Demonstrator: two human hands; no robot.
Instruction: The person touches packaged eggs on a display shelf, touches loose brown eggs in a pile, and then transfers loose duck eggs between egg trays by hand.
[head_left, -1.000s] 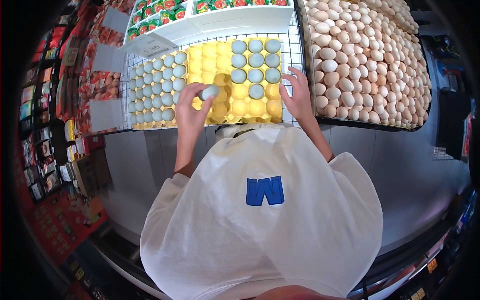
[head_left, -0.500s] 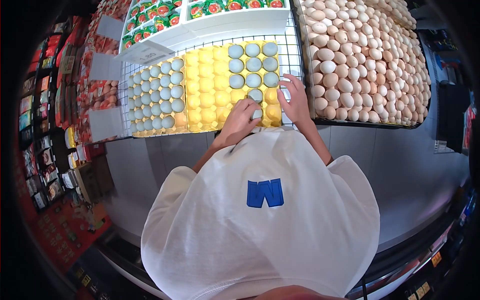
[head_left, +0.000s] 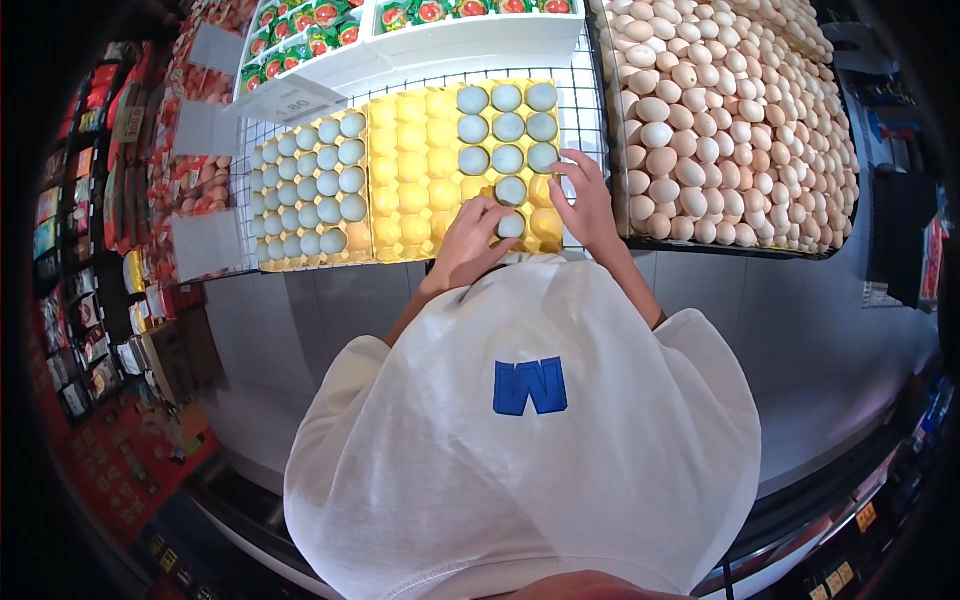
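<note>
My left hand [head_left: 472,243] bends over the near edge of a yellow egg tray [head_left: 413,170], its thumb and fingertips against a pale blue-green egg [head_left: 510,226] in the front row. Directly beyond it another blue-green egg [head_left: 509,190] sits in its cup. Three rows of similar eggs [head_left: 508,127] fill the tray's far right part, while the cups on its left hold nothing. At the tray's right edge, my right hand [head_left: 586,205] is open, thumb and fingers apart, close to the corner egg [head_left: 543,157].
To the left stands a second tray of blue-green eggs [head_left: 307,189]. A large bin of brown eggs [head_left: 715,130] borders the right side. White boxes of green-and-red wrapped items [head_left: 473,33] lie behind, with a price card [head_left: 290,100] in front. Wire mesh [head_left: 580,110] runs beneath the trays.
My left fingers have drawn back slightly to the left, showing more of the egg beyond. The front egg stays beside them. My right hand has barely moved.
</note>
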